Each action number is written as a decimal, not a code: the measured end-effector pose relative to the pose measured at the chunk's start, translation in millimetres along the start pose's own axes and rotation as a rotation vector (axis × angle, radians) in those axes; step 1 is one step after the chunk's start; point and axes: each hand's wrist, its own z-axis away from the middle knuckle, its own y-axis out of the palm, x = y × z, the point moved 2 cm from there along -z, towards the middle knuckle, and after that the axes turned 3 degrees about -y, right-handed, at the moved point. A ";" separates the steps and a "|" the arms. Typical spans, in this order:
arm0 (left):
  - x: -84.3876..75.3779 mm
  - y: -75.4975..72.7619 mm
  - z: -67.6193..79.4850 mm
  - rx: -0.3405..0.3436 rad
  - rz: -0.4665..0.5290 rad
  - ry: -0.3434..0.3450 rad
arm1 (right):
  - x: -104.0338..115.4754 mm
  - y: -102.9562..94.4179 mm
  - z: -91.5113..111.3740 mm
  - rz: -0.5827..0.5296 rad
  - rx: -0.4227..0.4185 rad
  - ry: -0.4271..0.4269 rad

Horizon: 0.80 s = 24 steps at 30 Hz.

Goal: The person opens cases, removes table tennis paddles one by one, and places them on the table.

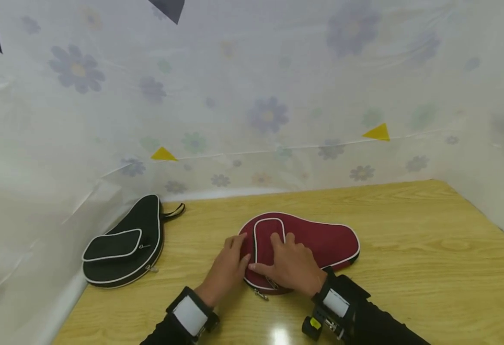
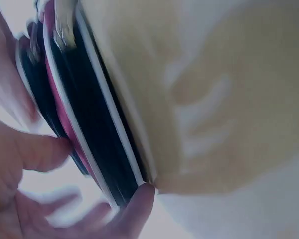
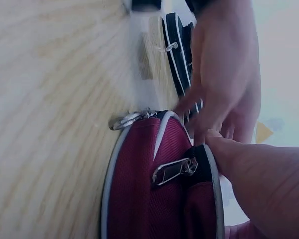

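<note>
A maroon table-tennis racket case (image 1: pixel 321 235) with white piping lies flat on the table, its wide end to the left. My left hand (image 1: pixel 223 270) touches that wide end, fingers along the edge and the thumb near the front pocket (image 1: pixel 265 247). On the pocket rests my right hand (image 1: pixel 292 266), thumb spread towards the left hand and fingertips on the fabric. A metal zipper pull (image 3: pixel 169 172) hangs at the pocket's corner in the right wrist view. The left wrist view shows the case's dark zipped side (image 2: pixel 94 114) between thumb and fingers; the palm undersides are hidden.
A black racket case (image 1: pixel 120 270) with a pocket and wrist loop lies at the table's left, near the plastic sheeting. Flower-patterned sheeting (image 1: pixel 234 120) with yellow triangles rises behind the wooden table (image 1: pixel 429 268) and on both sides.
</note>
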 end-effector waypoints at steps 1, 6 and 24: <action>-1.8 0.2 6.4 -0.022 0.015 -0.041 | 0.6 0.0 -1.3 0.003 0.006 0.008; -13.8 -3.2 30.9 0.045 0.123 -0.185 | 2.6 -1.1 -5.5 0.021 -0.006 0.032; -35.5 12.2 50.8 0.093 -0.225 0.012 | 3.9 1.2 -6.2 -0.001 0.025 0.067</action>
